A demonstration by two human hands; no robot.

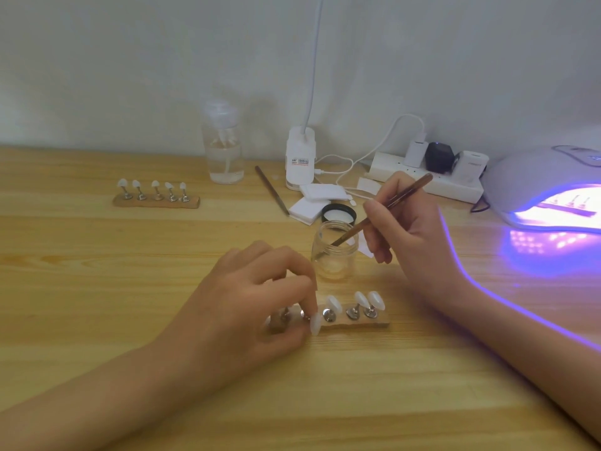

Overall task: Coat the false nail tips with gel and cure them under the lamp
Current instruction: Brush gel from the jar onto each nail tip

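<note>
Right of gel jar (333, 255): lamp (546, 177) lit. Just in front of jar: rack (357, 323). There, left hand (247, 304) pinching one stand (305, 316); right hand (409, 229) gripping brush (400, 198), bristles in jar. Likely light, slick, brittle nail tips (333, 302); hold by stand, not shell.

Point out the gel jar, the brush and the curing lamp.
gel jar (335, 266): head view, on its clear side wall.
brush (406, 194): head view, on the upper half of the brown handle.
curing lamp (527, 170): head view, on its white domed shell.
</note>
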